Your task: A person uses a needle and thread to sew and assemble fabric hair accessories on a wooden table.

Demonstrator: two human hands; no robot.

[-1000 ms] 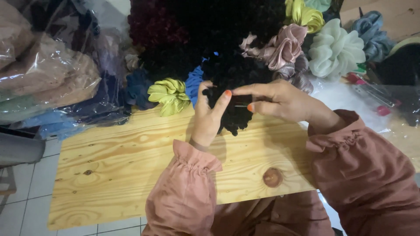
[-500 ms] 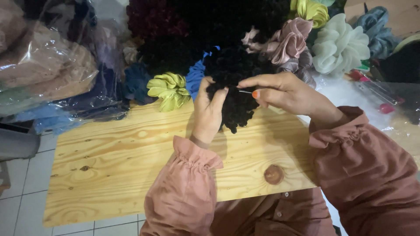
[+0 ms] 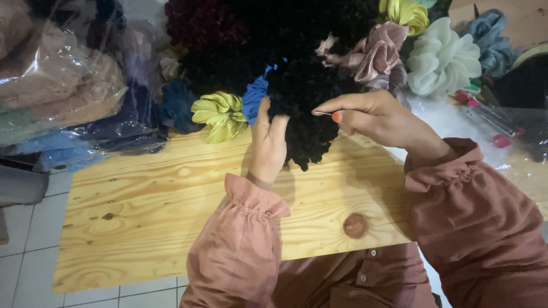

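My left hand [image 3: 268,145] grips a black ruffled scrunchie [image 3: 308,114] from its left side, holding it just above the wooden board [image 3: 171,194]. Pinched between the thumb and forefinger of my right hand [image 3: 371,117] is a thin needle, its tip at the scrunchie's right edge. Both wrists are covered by gathered pink sleeves. The scrunchie's far side merges with the dark pile behind it.
A heap of scrunchies lies behind: dark red and black ones [image 3: 228,40], a yellow-green one [image 3: 220,114], blue [image 3: 254,97], pink satin [image 3: 374,54], white [image 3: 442,60], grey-blue [image 3: 491,40]. Plastic bags of fabric [image 3: 63,91] sit at left. Tiled floor [image 3: 23,239] shows below.
Both hands with the black scrunchie have shifted slightly up and away from me. My right hand has drawn the needle closer to the scrunchie's edge.
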